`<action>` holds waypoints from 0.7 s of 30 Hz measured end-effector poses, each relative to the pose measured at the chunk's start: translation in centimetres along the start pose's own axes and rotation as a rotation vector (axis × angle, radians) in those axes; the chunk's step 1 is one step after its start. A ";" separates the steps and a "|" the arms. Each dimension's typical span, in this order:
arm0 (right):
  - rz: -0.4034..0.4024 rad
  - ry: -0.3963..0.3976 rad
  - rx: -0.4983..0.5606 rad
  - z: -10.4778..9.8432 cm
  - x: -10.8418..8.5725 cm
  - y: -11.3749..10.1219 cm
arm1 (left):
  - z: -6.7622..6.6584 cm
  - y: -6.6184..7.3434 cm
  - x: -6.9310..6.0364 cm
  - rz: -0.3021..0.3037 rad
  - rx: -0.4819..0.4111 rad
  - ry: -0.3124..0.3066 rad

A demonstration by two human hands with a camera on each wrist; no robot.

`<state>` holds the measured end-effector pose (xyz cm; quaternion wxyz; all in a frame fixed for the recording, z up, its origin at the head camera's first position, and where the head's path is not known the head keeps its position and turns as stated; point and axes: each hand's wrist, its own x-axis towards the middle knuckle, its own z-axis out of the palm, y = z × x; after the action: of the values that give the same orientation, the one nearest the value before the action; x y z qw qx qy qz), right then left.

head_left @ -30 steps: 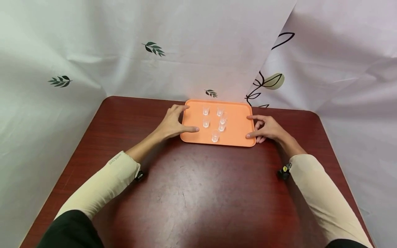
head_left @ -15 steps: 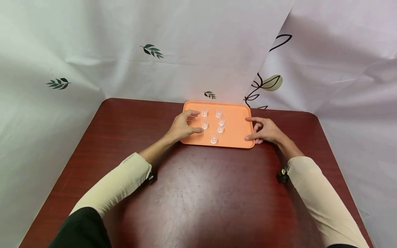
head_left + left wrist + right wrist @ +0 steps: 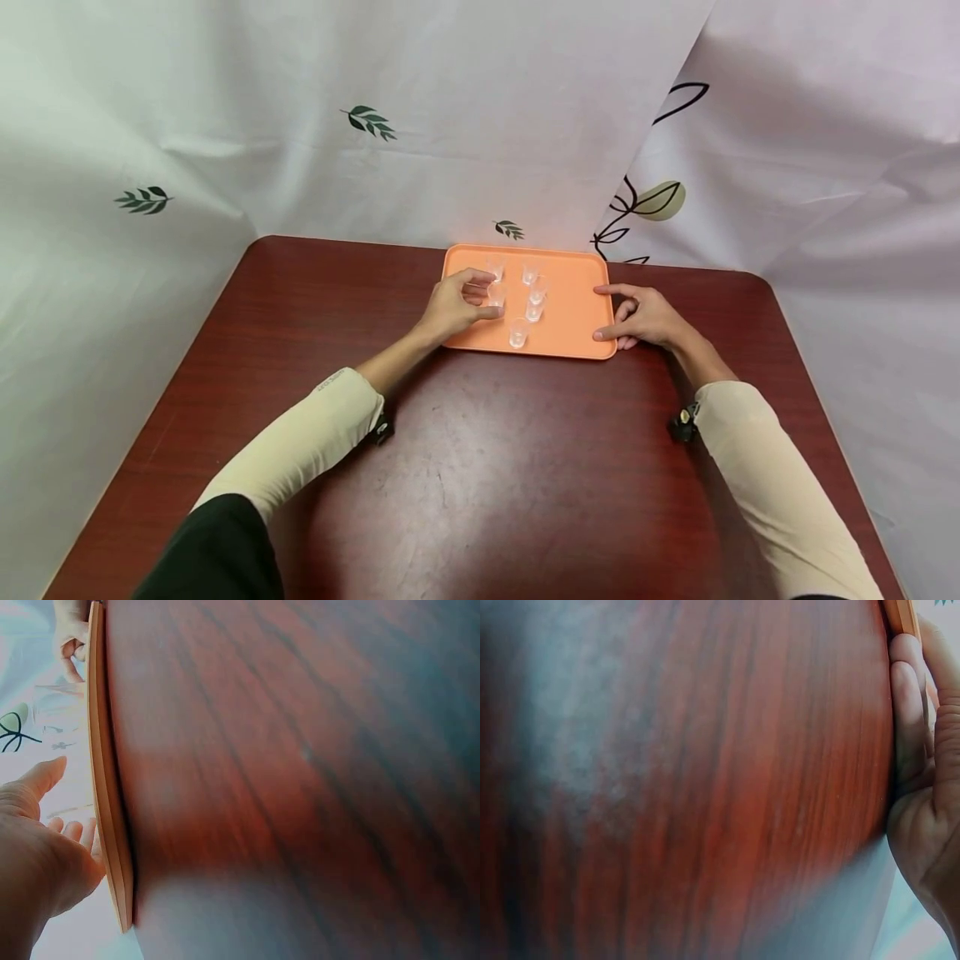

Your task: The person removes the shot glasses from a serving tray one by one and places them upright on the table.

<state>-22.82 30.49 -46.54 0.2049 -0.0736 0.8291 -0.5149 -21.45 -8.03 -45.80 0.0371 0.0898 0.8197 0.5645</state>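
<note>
An orange tray lies near the table's far edge, bearing several small clear cups. My left hand reaches over its left part. The thumb and fingers stand apart on either side of the near-left cup; contact with it cannot be made out. In the left wrist view the left hand shows beside the tray's edge, with the cups too faint to tell. My right hand grips the tray's right edge, thumb on top. Curled fingers lie under that edge in the right wrist view.
The dark red wooden table spreads in front of the tray. A white curtain with leaf prints hangs right behind the table's far edge and along both sides.
My left hand has moved right, from the tray's left edge to around the near-left cup, its thumb and fingers drawing closer together. The right hand stays on the tray's right edge.
</note>
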 end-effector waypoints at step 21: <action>0.001 0.020 -0.017 0.0 0.0 0.0 | 0.2 0.5 0.0 0.004 0.006 0.003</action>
<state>-22.85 30.47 -46.57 0.1962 -0.0696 0.8356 -0.5083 -21.38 -7.67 -45.39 0.0346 0.0907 0.8214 0.5621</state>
